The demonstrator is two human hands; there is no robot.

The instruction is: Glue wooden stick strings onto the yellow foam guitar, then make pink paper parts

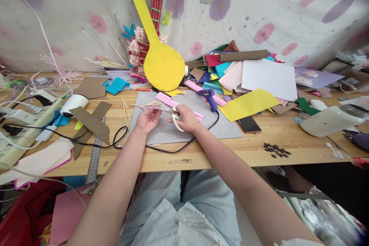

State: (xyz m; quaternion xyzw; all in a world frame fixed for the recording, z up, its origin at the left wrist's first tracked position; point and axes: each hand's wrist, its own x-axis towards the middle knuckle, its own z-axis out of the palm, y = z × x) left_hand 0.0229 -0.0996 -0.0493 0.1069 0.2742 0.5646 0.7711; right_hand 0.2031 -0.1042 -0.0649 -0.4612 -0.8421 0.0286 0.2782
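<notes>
My right hand [186,118] grips a pair of scissors [177,123] by the white handles, with the blades pointing left. Close to the blade tips, my left hand [147,120] is closed in a pinch; a thin pinkish sliver shows at its fingertips, too small to name. Both hands are above a grey cutting mat [184,133]. A folded pink strip [166,100] lies on the mat just beyond the hands and runs behind the right one. To the right of it, a purple glue gun [210,99] rests on the mat, its black cord looping below my hands.
A yellow banjo-shaped piece [164,65] leans at the back. A yellow sheet [249,104] overlaps a phone [249,124]. Small dark beads [276,150] lie front right, near a white bottle [331,120]. Left are brown strips [90,125], a metal ruler [94,161] and a power strip [29,125].
</notes>
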